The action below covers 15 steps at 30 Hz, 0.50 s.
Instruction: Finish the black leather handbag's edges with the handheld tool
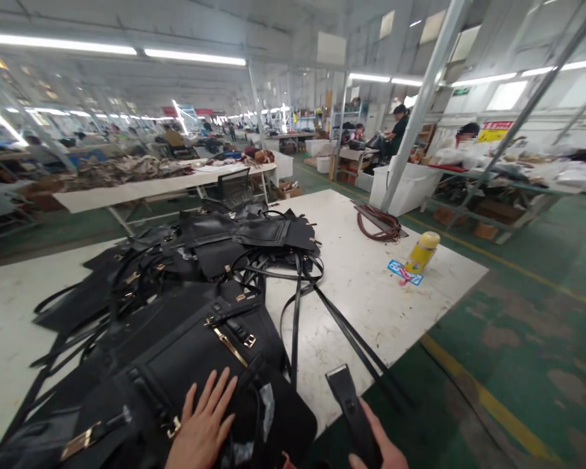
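While resting the left hand (200, 426) palm down, with fingers spread wide, on a large black leather-look bag panel (176, 352) with gold-coloured buckles, gripping a slim black clipper-shaped tool (351, 407) in the right hand (383, 449), just right of the panel, with its flat head pointing away. Facing a jumbled heap of black bag pieces (264, 231) beyond the panel and, to its right, narrow flat black straps (297, 312) trailing over a white tabletop (351, 260). Overlooking, farther right beyond the panel, a brown coil of thin straps (378, 225), an upright yellow bottle (422, 253) and a blue-and-white card (397, 268).
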Tool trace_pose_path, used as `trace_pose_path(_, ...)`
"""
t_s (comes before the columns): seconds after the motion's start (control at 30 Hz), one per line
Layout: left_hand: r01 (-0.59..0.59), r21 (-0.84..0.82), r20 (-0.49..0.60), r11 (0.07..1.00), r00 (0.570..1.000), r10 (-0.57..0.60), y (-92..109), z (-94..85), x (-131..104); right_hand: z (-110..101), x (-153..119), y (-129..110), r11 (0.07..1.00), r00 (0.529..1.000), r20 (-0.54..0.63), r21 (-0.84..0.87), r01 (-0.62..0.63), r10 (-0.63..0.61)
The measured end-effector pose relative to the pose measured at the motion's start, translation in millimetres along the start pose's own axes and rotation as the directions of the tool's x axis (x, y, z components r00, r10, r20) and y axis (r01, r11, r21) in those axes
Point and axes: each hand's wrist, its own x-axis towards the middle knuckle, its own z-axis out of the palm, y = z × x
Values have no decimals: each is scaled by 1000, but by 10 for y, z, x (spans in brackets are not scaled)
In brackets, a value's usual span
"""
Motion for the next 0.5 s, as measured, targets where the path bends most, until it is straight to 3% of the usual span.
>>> trace_pose_path(0.07, -8, -8, -33, 1000, 999, 8, -79, 39, -222, 93, -32, -104, 999, 999, 14, -12, 49, -49)
trace_pose_path(0.13, -22, -27, -53, 999, 998, 21, -138, -7, -254, 214, -109, -236, 999, 999, 27, -12, 47, -47)
trace_pose_path(0.27, -37, -60, -71, 998, 997, 33, -243, -59, -65, 546, -337, -475, 999, 999, 28, 29, 38, -39)
trace_pose_path(0.4, 39, -56, -105, 998, 993, -44, -442, -8, 117, 825, -584, -603, 998, 998, 13, -18, 67, -66)
trace_pose_path(0.5, 34, -105, -39, 994, 998, -39, -616, -65, 282, 926, -730, -625, 997, 997, 55, -57, 60, -57)
